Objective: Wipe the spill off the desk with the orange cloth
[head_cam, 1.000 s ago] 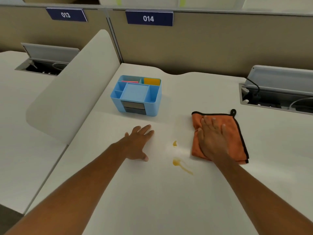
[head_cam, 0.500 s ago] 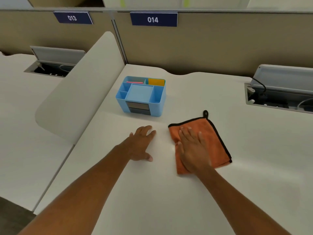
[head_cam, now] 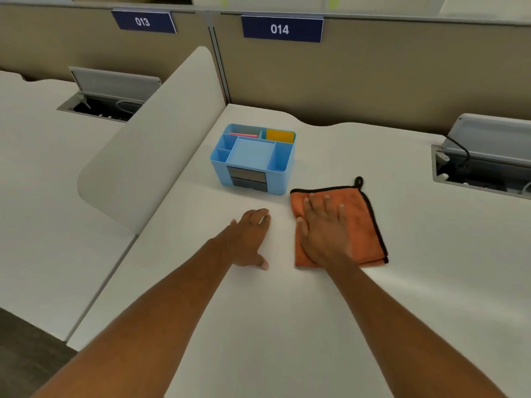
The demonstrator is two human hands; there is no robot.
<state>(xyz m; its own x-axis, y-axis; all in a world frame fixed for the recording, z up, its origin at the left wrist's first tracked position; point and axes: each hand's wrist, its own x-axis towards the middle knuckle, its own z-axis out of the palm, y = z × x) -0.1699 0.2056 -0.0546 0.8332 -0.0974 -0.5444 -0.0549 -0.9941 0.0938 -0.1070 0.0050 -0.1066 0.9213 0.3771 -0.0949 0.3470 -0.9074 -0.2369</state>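
My right hand point(head_cam: 324, 231) lay flat, fingers spread, on the black-edged orange cloth point(head_cam: 362, 222) at frame centre. My left hand point(head_cam: 250, 239) rested open on the white desk point(head_cam: 287, 326) beside it, gripping nothing.

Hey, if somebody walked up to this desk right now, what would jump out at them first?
Probably the orange cloth, bright against the white desk, with the right hand pressed flat on it. Next, the light blue desk organizer just behind, holding pink and yellow pads in its back compartments. The left hand rests flat on the bare desk beside the cloth, and the navy 014 sign stands out on the partition.
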